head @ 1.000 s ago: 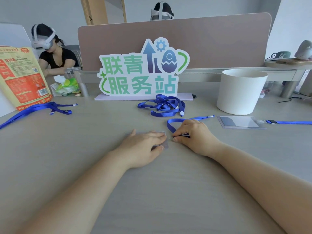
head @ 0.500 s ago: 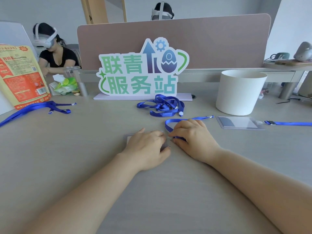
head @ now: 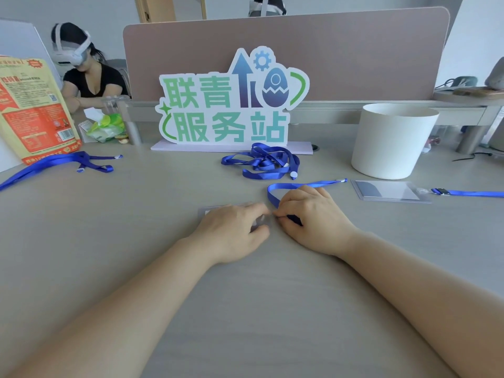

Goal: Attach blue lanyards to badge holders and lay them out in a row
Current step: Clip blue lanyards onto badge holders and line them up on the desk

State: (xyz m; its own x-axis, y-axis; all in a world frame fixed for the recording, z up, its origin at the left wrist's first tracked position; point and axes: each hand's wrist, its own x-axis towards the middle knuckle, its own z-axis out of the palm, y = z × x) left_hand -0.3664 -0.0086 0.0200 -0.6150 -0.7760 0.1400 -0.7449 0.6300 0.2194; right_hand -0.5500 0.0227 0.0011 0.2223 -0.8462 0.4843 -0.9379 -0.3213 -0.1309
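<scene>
A clear badge holder [head: 208, 211] lies flat on the table, mostly covered by my left hand [head: 231, 230], which rests on it with thumb and fingers at its right end. My right hand [head: 308, 216] pinches the clip end of a blue lanyard [head: 300, 185] right beside that end; the clip itself is hidden by my fingers. The lanyard loops back and runs off to the right. A second badge holder [head: 390, 190] with a blue lanyard [head: 469, 192] clipped on lies at the right. A tangle of loose blue lanyards [head: 264, 160] sits behind my hands.
A white cylindrical bin [head: 392, 140] stands at the back right. A standing sign [head: 231, 105] with green characters is at the back centre. More blue lanyards [head: 54, 163] and an orange bag [head: 32, 110] are at the left. A person sits beyond the divider.
Both hands have stayed together at the badge holder's right end, with small finger shifts. The view has moved slightly closer.
</scene>
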